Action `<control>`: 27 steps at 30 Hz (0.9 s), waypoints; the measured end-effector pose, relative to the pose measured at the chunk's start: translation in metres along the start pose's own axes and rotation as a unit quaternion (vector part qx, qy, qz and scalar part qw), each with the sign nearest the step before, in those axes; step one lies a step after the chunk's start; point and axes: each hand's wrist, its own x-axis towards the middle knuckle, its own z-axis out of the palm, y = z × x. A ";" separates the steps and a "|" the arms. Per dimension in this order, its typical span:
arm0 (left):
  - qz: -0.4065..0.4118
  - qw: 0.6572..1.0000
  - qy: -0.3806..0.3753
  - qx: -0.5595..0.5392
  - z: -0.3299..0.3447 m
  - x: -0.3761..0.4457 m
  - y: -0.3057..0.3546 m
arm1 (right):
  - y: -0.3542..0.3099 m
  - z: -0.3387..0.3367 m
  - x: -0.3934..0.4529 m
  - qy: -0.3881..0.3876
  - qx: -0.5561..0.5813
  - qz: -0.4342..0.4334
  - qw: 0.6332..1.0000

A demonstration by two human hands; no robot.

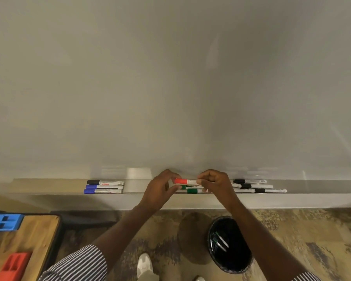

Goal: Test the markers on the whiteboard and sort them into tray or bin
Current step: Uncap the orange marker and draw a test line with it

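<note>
I hold a red-capped marker (185, 181) level, just above the whiteboard ledge (49, 186). My left hand (160, 188) pinches its red cap end and my right hand (213, 182) grips its white barrel. Two green markers (192, 191) lie on the ledge right below my hands. One black and two blue markers (103, 187) lie in a row at the ledge's left. Black markers (253, 186) lie at its right. The whiteboard (170, 88) above is blank. A black bin (229, 252) on the floor under my right arm holds a few markers.
A wooden table (30, 242) stands at the lower left with a blue tray (5, 222) and a red tray (13, 265) on it. Patterned carpet covers the floor, and my shoe (144, 264) shows near the bin.
</note>
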 end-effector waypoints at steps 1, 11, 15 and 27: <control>0.003 1.000 0.013 -0.028 -0.008 -0.001 0.003 | -0.011 0.002 -0.002 -0.010 0.008 0.004 1.000; 0.068 0.969 0.154 -0.180 -0.095 0.001 0.043 | -0.102 0.039 -0.006 -0.007 0.110 -0.061 0.992; 0.080 0.951 0.178 -0.239 -0.129 0.008 0.063 | -0.135 0.049 -0.002 0.000 0.225 -0.142 0.964; 0.225 0.909 0.218 -0.275 -0.232 0.024 0.178 | -0.278 0.070 -0.007 -0.088 0.251 -0.336 0.904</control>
